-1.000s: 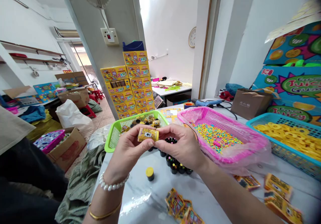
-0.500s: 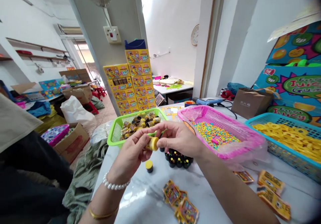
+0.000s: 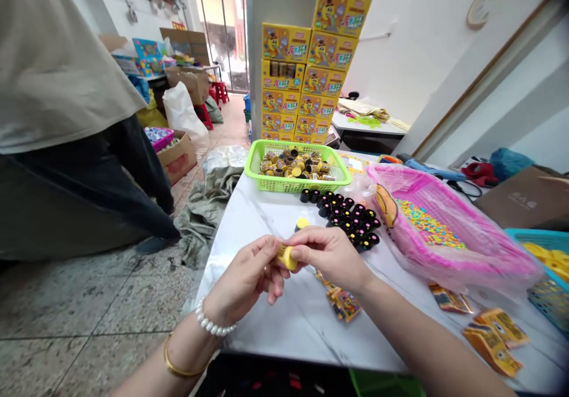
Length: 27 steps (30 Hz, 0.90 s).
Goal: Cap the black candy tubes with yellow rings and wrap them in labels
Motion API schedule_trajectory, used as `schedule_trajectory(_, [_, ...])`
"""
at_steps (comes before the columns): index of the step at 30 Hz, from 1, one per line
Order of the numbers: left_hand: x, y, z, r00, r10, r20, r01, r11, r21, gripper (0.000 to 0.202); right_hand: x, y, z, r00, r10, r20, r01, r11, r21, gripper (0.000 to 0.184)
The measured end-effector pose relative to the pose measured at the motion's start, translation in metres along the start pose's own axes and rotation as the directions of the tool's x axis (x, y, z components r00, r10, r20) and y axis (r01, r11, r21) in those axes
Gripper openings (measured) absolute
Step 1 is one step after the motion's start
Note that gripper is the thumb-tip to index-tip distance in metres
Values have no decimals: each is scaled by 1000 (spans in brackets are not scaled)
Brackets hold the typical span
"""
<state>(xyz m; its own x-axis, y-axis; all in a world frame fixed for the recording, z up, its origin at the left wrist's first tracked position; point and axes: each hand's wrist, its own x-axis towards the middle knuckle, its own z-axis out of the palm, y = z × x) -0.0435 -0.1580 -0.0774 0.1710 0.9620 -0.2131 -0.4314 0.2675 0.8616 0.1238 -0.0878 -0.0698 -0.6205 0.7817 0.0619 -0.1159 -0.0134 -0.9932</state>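
Over the near edge of a white marble table (image 3: 267,219), my left hand (image 3: 246,278) and my right hand (image 3: 331,258) meet on a small yellow-capped container (image 3: 287,256). Both hands pinch it, fingers closed, the yellow cap facing me. A second yellow-capped container (image 3: 301,224) stands on the table just beyond. Behind it is a cluster of small black open containers (image 3: 347,216). Flat yellow printed labels (image 3: 340,302) lie under my right wrist.
A green basket (image 3: 267,178) of finished containers sits at the table's far end. A pink basket (image 3: 444,255) of coloured candy beads is at right, a blue basket (image 3: 551,249) beyond it. More labels (image 3: 493,332) lie at right. A person (image 3: 66,118) stands left. Yellow boxes (image 3: 306,77) are stacked behind.
The view has tilted down and left, so the table edge and floor now show. My hands have come nearer the table's front edge, still turning the container; the person at left looms larger.
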Motion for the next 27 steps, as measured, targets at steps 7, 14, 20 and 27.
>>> schedule_trajectory(7, [-16,-32,-3,1000,6,27,-7,998,55,26,-57,26,-5,968,211,-133,-202,976,74,34])
schedule_trajectory(14, [-8,-45,0,998,61,1,-60,990,128,23,-79,44,14,924,-141,-357,49,966,-255,27])
schedule_trajectory(20, [-6,-48,10,990,143,-22,-135,966,219,23,-81,52,18,884,50,-465,-43,999,27,22])
schedule_trajectory(27, [0,-46,13,998,67,6,-67,974,218,25,-89,50,7,925,-27,-380,5,998,-59,46])
